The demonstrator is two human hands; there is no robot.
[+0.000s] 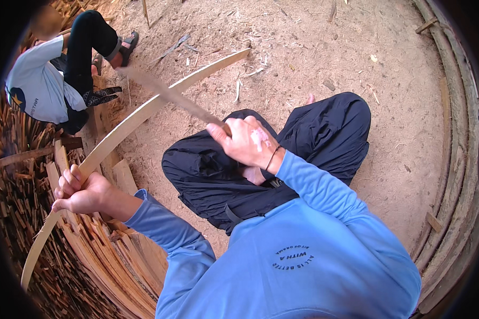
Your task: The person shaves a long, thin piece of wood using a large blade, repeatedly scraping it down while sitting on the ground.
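A long, thin strip of pale wood [123, 131] slants across the left side, from the upper middle to the lower left rim. My left hand [88, 192] is closed around its lower part, fingers wrapped over it. In my right hand [250, 142], held above my crossed legs, is a long-bladed knife [191, 109]. Its narrow brownish blade points up and left and is smeared by motion. The blade crosses the strip in view; whether they touch I cannot tell. My palm and fingers hide most of the handle.
Stacked wooden strips [98, 244] lie by my left arm, beside a large pile of split wood [26, 212]. Another person [50, 80] sits at the upper left. Shavings [237, 90] litter the sandy ground [399, 122]. Long poles [457, 133] line the right side.
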